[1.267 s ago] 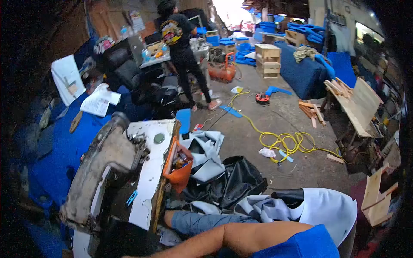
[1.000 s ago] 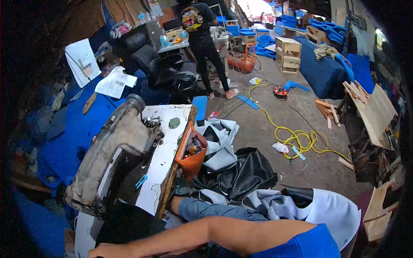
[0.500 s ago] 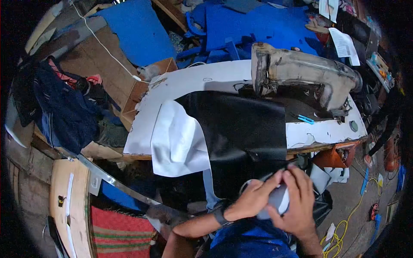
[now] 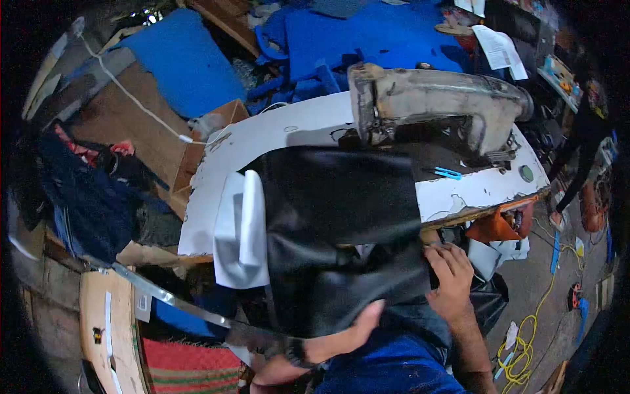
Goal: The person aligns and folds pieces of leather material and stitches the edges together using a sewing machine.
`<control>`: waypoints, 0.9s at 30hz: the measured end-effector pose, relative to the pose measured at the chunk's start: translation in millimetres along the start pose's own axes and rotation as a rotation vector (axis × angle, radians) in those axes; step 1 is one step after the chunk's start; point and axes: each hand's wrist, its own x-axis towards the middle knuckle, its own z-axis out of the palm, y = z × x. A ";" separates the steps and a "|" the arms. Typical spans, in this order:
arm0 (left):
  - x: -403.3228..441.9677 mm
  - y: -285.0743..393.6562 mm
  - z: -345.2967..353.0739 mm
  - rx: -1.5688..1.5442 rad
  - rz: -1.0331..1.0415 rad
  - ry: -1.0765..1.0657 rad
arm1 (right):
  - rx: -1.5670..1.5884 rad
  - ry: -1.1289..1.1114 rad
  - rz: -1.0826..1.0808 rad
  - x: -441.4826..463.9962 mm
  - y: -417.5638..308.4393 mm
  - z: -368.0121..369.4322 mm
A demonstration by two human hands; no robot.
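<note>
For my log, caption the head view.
Left hand and right hand at black sheeting draped over a white table, near a worn sewing machine.

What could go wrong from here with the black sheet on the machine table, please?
The black sheet hangs well over the near edge of the table, so its weight could drag it off. Its folded pale flap might crease or catch underneath. The blue tool lies close to the sheet's right side and could get snagged if the sheet shifts.

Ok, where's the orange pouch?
In the head view, the pouch hangs at the near table edge, on the right, just past your right hand.
</note>
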 end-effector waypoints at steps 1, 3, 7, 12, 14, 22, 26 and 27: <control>-5.7 -7.5 -11.0 -0.029 0.052 0.106 | -0.025 -0.011 -0.002 0.2 3.3 -1.3; -15.5 -12.1 -35.0 0.038 0.039 0.257 | 0.018 -0.082 0.000 4.5 1.9 -9.6; -62.9 -65.6 -103.0 0.280 -0.126 0.526 | 0.131 -0.136 -0.062 26.2 -5.1 -21.9; 68.0 -40.8 -230.8 0.515 0.142 0.491 | 0.539 -0.261 0.011 116.0 -10.7 -9.0; 130.7 -77.8 -261.2 0.773 0.061 0.189 | 0.619 -0.367 0.094 168.5 0.1 26.2; 178.5 -142.6 -109.4 0.625 0.229 -0.178 | 0.445 -0.136 0.233 142.8 29.7 167.8; 172.7 -186.7 -69.5 0.565 0.297 -0.203 | 0.463 -0.197 0.112 107.3 0.6 156.0; 158.0 -190.6 -67.9 0.584 0.345 -0.251 | 0.492 -0.305 0.146 98.6 -15.7 139.8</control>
